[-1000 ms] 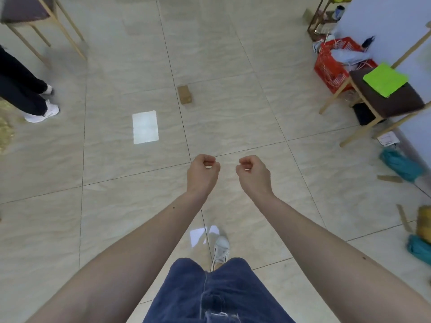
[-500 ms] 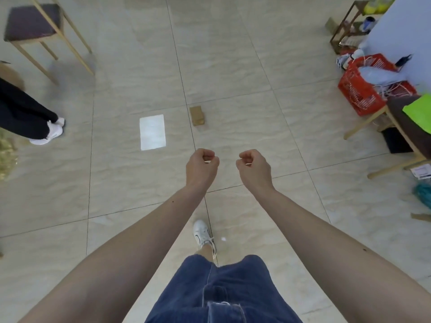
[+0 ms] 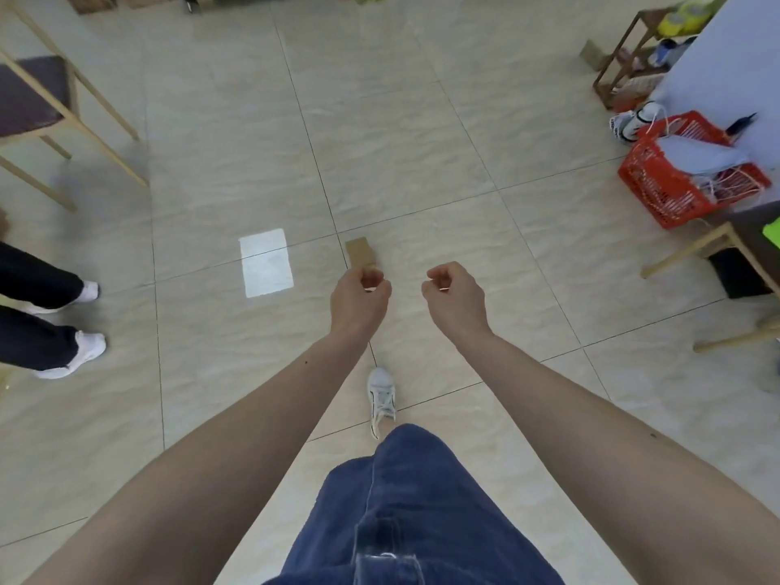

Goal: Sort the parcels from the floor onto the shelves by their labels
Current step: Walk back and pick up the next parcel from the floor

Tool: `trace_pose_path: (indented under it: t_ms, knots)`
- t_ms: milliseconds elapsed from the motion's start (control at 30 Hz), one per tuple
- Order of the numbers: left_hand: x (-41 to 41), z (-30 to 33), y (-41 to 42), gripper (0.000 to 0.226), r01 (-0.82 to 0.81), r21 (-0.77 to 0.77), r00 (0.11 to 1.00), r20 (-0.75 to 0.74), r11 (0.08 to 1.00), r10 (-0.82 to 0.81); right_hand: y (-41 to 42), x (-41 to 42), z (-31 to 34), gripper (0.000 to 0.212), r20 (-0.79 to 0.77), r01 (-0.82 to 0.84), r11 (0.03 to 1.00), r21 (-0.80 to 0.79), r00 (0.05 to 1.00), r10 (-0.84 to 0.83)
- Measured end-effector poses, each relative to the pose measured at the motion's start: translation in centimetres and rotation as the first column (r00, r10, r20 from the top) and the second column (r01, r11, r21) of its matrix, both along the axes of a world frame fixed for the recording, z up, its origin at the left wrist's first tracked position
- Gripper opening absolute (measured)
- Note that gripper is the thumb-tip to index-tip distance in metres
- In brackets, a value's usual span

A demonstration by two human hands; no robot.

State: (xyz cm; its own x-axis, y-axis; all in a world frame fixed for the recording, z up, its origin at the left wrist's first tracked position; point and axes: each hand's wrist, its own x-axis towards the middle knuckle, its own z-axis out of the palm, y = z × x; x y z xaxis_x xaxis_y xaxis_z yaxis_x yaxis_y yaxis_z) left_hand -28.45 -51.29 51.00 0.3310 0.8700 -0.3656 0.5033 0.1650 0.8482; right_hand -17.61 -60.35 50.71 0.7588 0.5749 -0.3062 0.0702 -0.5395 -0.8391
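A small brown cardboard parcel [image 3: 360, 252] lies on the tiled floor just beyond my hands. My left hand [image 3: 358, 298] hangs in front of it with fingers curled shut, its fingertips overlapping the parcel's near end in view; it holds nothing. My right hand [image 3: 453, 296] is beside it to the right, also curled shut and empty. A wooden shelf [image 3: 629, 57] with yellow items stands at the far right. My foot in a white shoe [image 3: 381, 399] is stepping toward the parcel.
A bright patch of light [image 3: 266, 262] lies on the floor left of the parcel. Another person's legs and white shoes [image 3: 63, 323] are at the left. A wooden chair [image 3: 38, 116] stands far left, a red basket [image 3: 683, 175] and a second chair [image 3: 726, 255] at the right.
I have walked forward: the parcel has come much closer, now just past my left hand's fingertips. Both hands stay curled shut and empty.
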Motion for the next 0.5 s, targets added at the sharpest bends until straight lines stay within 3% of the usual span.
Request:
trace_pose_path:
  t_ms: [500]
  knots:
    - [8.2, 0.7, 23.8, 0.016, 0.110, -0.029, 0.994, -0.005, 0.994, -0.110, 21.9, 6.9, -0.4, 0.019, -0.044, 0.086, 0.994, -0.064, 0.995, -0.089]
